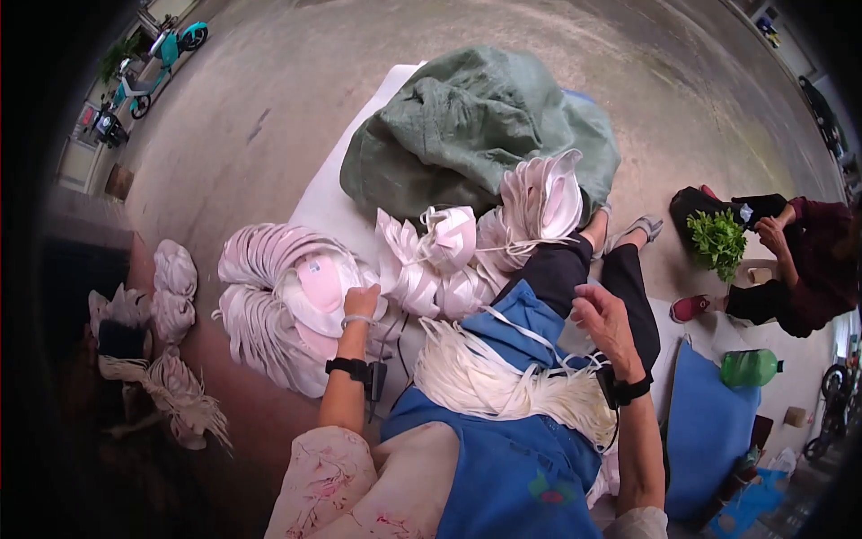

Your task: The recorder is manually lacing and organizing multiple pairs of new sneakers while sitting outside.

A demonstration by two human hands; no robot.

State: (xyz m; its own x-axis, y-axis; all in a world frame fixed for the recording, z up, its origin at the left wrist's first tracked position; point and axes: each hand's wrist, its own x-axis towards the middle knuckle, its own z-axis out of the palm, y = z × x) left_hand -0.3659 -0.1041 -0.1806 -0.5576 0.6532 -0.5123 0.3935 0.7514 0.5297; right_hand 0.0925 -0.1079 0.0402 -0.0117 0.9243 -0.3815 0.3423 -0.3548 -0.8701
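Concrete floor (269, 99); two scooters (170, 49) upper left. Near centre, left hand (362, 302) curled at one pink bundle (247, 269), grip unclear; right hand (611, 331) loosely spread.

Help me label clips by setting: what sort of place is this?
Probably an outdoor yard or roadside used for informal handwork: broad concrete ground, a parked turquoise scooter, and a fanned stack of pink-and-white cup-shaped pieces at the person's left hand.

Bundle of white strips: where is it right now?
In the head view, the bundle of white strips lies across the blue apron, below and right of centre, beside the black band on the right wrist.
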